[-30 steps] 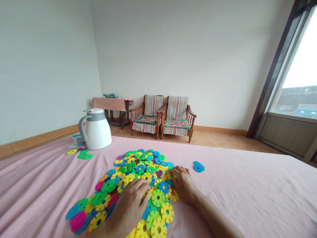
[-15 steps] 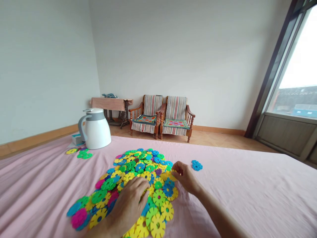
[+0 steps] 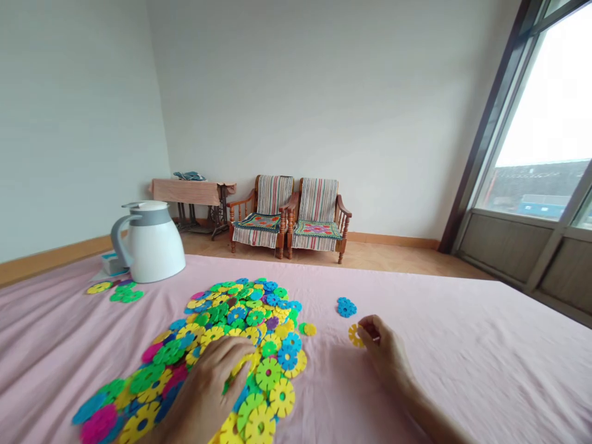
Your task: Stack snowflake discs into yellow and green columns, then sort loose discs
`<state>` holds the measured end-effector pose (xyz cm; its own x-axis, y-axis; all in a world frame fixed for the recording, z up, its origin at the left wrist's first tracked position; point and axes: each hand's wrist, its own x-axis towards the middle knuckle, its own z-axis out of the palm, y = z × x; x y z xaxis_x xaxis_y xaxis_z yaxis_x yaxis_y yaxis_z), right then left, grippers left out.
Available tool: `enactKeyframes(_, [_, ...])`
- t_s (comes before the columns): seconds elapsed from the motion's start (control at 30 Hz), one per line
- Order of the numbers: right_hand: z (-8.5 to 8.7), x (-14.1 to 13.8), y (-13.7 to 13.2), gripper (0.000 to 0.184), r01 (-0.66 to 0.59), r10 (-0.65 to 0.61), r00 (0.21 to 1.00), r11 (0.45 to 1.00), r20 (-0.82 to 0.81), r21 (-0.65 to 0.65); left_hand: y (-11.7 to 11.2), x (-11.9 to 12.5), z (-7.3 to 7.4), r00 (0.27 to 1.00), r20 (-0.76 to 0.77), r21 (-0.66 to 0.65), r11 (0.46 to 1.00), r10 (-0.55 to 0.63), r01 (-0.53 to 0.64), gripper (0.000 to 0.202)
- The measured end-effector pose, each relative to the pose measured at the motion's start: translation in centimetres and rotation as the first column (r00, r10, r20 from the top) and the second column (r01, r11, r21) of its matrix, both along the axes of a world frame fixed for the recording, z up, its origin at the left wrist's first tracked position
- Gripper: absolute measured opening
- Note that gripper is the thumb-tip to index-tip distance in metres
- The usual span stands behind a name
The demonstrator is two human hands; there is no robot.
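Observation:
A wide pile of notched plastic snowflake discs (image 3: 269, 373) in yellow, green, blue, pink and purple lies on the pink cloth. My left hand (image 3: 219, 373) rests over the pile with curled fingers. A yellow snowflake disc (image 3: 241, 369) shows between its thumb and fingers, with a bit of green below. Right of the pile, my right hand (image 3: 383, 344) pinches another yellow snowflake disc (image 3: 355, 335) by its edge, just above the cloth. Beyond it lie a few overlapping blue discs (image 3: 346, 307). A yellow and a green disc (image 3: 309, 329) lie beside the pile's right edge.
A white and grey thermos jug (image 3: 156, 246) stands at the left, with a small box (image 3: 113, 264) behind it. Several loose discs (image 3: 126, 294) lie before the jug. Past the pink-covered table (image 3: 462, 345) are two wooden armchairs (image 3: 317, 213) and a cloth-draped sewing table (image 3: 185, 192).
My right hand has left the pile's edge and moved right with a yellow disc. A yellow and a green disc now lie apart there. The view has turned slightly right.

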<state>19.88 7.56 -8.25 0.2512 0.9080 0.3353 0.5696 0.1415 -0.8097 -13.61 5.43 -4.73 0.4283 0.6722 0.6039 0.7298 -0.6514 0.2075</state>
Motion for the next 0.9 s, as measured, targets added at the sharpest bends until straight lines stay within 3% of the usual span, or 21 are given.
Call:
enactKeyframes(0.27, [-1.3, 5.3, 0.0, 0.028, 0.068, -0.071, 0.990, 0.997, -0.126, -0.027, 0.3, -0.4, -0.3, 1.000, -0.003, 0.114, 0.993, 0.024, -0.024, 0.018])
enactKeyframes(0.43, [-2.2, 6.1, 0.0, 0.031, 0.065, -0.075, 0.982, 0.996, -0.173, -0.063, 0.3, -0.5, 0.0, 0.999, -0.025, 0.098, 0.994, 0.045, -0.042, 0.018])
enactKeyframes(0.63, [-1.1, 6.5, -0.5, 0.030, 0.131, -0.135, 0.984, 0.991, -0.120, -0.039, 0.7, -0.7, -0.2, 0.998, -0.047, 0.084, 0.996, 0.036, -0.032, 0.017])
enactKeyframes(0.8, [-0.4, 8.3, -0.7, 0.029, 0.238, -0.239, 0.971, 0.971, -0.029, -0.005, 1.2, -1.1, -0.3, 0.999, -0.032, 0.156, 0.987, 0.034, -0.029, 0.016])
enactKeyframes(0.9, [-0.1, 9.0, -0.8, 0.030, 0.223, -0.225, 0.973, 0.974, -0.050, -0.038, 1.6, -1.3, -0.4, 0.999, -0.025, 0.194, 0.980, 0.041, -0.035, 0.016])
